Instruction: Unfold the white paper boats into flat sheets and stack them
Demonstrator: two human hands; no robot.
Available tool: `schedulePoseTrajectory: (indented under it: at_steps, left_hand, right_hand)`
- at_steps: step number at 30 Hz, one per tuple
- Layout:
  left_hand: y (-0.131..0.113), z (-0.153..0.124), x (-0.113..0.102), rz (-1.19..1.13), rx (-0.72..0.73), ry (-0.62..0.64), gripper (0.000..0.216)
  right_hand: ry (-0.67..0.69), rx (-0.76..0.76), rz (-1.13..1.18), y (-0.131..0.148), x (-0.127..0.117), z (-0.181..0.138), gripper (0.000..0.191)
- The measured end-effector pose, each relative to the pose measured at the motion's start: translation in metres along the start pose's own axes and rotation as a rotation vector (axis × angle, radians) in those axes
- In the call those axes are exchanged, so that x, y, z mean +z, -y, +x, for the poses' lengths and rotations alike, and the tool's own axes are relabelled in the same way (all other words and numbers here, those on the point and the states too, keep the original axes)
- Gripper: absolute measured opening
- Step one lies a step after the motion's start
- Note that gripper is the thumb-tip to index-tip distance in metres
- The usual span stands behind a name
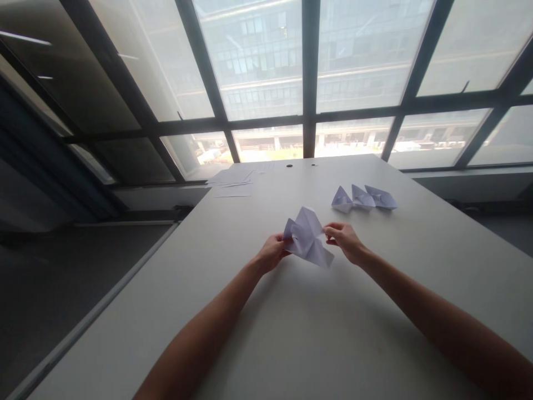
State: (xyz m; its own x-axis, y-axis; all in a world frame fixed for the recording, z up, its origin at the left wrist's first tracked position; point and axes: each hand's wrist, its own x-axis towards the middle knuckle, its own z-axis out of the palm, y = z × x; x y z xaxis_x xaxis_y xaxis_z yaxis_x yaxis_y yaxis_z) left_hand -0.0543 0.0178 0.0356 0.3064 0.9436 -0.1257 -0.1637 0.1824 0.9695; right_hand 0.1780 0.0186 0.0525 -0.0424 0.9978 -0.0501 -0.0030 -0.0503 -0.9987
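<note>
A partly folded white paper piece [308, 236] hangs just above the grey table [316, 333], held between both hands. My left hand [272, 251] pinches its left edge, fingers closed on the paper. My right hand [345, 240] pinches the right corner, thumb and fingers pressed together on it. The paper is creased into several flaps and points upward in the middle.
Three finished folded paper boats [363, 198] lie in a row beyond my right hand. A loose stack of flat white sheets [233, 180] lies at the table's far left edge. Large windows stand behind the table. The floor drops away on the left.
</note>
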Motion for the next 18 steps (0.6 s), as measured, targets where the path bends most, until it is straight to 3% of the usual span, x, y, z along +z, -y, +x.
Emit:
schedulePoseTrajectory:
  at_steps: [5,12,15,18]
  left_hand:
    - [0.000,-0.003,-0.002,-0.055,0.028,0.073,0.053]
    - [0.003,-0.004,0.000,-0.092,0.001,0.135,0.053]
    - [0.006,-0.001,-0.003,-0.130,-0.012,0.075,0.052]
    - [0.008,0.003,-0.006,-0.151,-0.022,-0.022,0.054]
  right_hand:
    - [0.114,0.249,0.025,-0.014,-0.005,0.007,0.014]
    - [0.191,0.113,0.047,-0.021,0.011,0.000,0.035]
    - [0.119,0.127,0.081,-0.025,0.009,0.004,0.037]
    - [0.130,0.162,0.110,-0.026,0.007,0.008,0.034]
